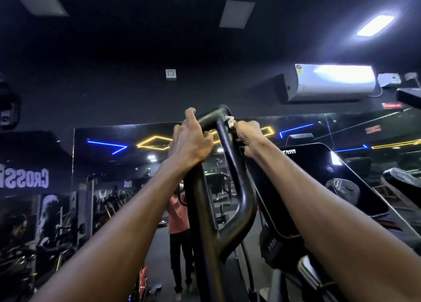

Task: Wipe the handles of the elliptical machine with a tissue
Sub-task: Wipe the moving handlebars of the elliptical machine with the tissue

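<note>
left hand (190, 139) grips the upright handle (230, 165); right hand (247, 135) pinches tissue (230, 121) against its top.

The handle (224, 176) stands up in the middle, and both hands are at its top end, the left hand (189, 139) on its left side and the right hand (247, 137) on its right side. A tissue (230, 121) sits between the right hand and the handle. The screen (319, 176) is to the right of the handle, the mirror (109, 165) is behind it, and the air conditioner (330, 82) is on the wall above the mirror.
</note>
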`<state>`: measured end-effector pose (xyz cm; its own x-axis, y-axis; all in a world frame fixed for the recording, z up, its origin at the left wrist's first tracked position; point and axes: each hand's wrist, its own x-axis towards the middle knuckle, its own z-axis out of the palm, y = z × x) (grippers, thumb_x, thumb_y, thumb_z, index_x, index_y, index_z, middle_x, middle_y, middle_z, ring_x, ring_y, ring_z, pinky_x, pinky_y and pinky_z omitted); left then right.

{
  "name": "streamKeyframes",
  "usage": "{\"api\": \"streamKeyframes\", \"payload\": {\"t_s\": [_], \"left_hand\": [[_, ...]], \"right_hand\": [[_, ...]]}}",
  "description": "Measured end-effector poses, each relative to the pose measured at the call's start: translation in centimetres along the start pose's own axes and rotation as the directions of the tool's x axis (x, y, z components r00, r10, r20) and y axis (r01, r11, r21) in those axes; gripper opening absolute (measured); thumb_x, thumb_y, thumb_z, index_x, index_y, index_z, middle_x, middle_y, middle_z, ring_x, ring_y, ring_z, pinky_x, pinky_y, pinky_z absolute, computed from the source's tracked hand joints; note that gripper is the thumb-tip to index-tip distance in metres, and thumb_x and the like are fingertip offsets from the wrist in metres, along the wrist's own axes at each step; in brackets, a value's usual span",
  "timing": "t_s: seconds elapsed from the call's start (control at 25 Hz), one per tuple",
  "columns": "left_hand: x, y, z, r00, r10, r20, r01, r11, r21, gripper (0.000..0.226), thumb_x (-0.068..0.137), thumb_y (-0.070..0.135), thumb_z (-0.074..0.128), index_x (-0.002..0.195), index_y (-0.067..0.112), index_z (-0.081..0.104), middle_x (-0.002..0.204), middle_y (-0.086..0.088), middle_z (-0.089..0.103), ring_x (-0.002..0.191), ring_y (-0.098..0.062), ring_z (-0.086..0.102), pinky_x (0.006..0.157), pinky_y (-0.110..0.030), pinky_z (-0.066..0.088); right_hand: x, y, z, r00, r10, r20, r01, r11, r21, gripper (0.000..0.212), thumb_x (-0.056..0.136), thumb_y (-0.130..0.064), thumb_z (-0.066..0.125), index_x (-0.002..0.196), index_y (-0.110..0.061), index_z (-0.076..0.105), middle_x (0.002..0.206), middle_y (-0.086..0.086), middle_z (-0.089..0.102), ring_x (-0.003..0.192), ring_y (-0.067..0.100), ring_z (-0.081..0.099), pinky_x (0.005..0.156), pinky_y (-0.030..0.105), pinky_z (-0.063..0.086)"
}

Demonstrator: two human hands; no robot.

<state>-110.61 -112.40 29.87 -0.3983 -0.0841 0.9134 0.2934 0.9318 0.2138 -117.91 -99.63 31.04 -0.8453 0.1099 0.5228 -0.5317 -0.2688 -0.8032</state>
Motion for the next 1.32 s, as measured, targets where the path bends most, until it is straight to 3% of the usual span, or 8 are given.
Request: {"api": "streamKeyframes", "payload": {"t_s": [0.16,0.28,0.56,0.68,0.76,0.96,1.12,1.32], "left_hand": [[0.7,-0.4,-0.5,1.000,-0.027,-0.015,0.027,0.999,-0.022,0.054,0.094,0.024,0.050,0.142,0.017,0.027,0.089,0.000,0.049,0.088,-0.023,0.044,0.074,-0.035,0.034],[0.6,-0.6,-0.3,0.999,-0.003,-0.033,0.002,0.999,-0.033,0.044,0.095,0.020,0.050,0.136,0.015,0.038,0.072,0.008,0.041,0.071,-0.017,0.045,0.062,-0.030,0.034],[0.6,-1.0,-0.2,0.997,-0.020,-0.069,0.013,0.994,-0.105,0.037,0.096,0.020,0.048,0.132,0.016,0.045,0.081,0.004,0.051,0.069,-0.013,0.045,0.066,-0.030,0.034],[0.8,-1.3,0.0,0.996,-0.023,-0.091,0.010,0.990,-0.140,0.037,0.096,0.019,0.048,0.133,0.016,0.046,0.085,0.003,0.051,0.067,-0.009,0.045,0.062,-0.027,0.034],[1.0,-1.5,0.2,0.995,-0.026,-0.100,0.011,0.990,-0.143,0.037,0.096,0.020,0.048,0.132,0.016,0.047,0.082,0.005,0.048,0.072,-0.015,0.048,0.066,-0.029,0.036],[1.1,-1.8,0.5,0.995,-0.017,-0.101,-0.001,0.985,-0.173,0.036,0.096,0.019,0.050,0.132,0.016,0.047,0.081,0.006,0.052,0.068,-0.010,0.049,0.056,-0.023,0.036],[1.2,-2.0,0.7,0.993,-0.017,-0.113,-0.005,0.982,-0.191,0.037,0.096,0.018,0.050,0.133,0.015,0.046,0.088,0.003,0.055,0.065,0.000,0.043,0.052,-0.016,0.031],[1.0,-2.0,0.6,0.992,-0.017,-0.123,-0.006,0.984,-0.179,0.036,0.096,0.018,0.050,0.132,0.014,0.048,0.090,0.002,0.053,0.067,-0.005,0.046,0.055,-0.019,0.032]], "right_hand": [[0.8,-1.6,1.2,1.000,-0.019,-0.009,0.019,1.000,0.025,0.021,0.087,-0.005,0.064,0.068,-0.004,0.056,0.063,0.010,0.057,0.059,0.022,0.057,0.061,0.035,0.050],[1.5,-2.1,1.2,0.999,0.023,-0.021,-0.023,0.999,0.022,0.017,0.089,-0.001,0.057,0.072,-0.004,0.054,0.063,0.010,0.055,0.052,0.020,0.055,0.045,0.022,0.047],[2.8,-1.1,1.4,0.983,0.138,0.118,-0.156,0.974,0.166,0.035,0.094,-0.001,0.033,0.063,-0.013,0.046,0.060,0.007,0.046,0.050,0.021,0.049,0.039,0.021,0.048],[3.3,-1.7,1.7,0.999,-0.023,-0.049,0.022,0.999,-0.027,0.007,0.076,-0.010,0.061,0.078,-0.004,0.063,0.075,0.016,0.064,0.062,0.026,0.063,0.057,0.036,0.057],[2.9,-2.1,1.6,0.965,-0.211,-0.158,0.149,0.931,-0.333,0.022,0.068,-0.024,0.072,0.083,-0.007,0.072,0.087,0.012,0.072,0.077,0.025,0.068,0.074,0.039,0.059],[2.8,-2.4,2.3,0.661,-0.750,0.006,0.565,0.493,-0.661,0.014,0.091,-0.020,0.065,0.090,-0.011,0.076,0.095,0.010,0.070,0.086,0.024,0.066,0.072,0.021,0.041],[4.0,-3.3,2.0,0.637,-0.732,0.241,0.685,0.396,-0.611,0.014,0.090,-0.004,0.064,0.096,-0.001,0.077,0.102,0.010,0.057,0.076,0.004,0.059,0.072,0.004,0.043],[3.1,-3.8,-0.1,0.696,-0.691,0.193,0.628,0.456,-0.631,0.017,0.084,-0.003,0.063,0.094,-0.006,0.078,0.085,0.000,0.071,0.060,-0.013,0.056,0.066,0.000,0.042]]}}
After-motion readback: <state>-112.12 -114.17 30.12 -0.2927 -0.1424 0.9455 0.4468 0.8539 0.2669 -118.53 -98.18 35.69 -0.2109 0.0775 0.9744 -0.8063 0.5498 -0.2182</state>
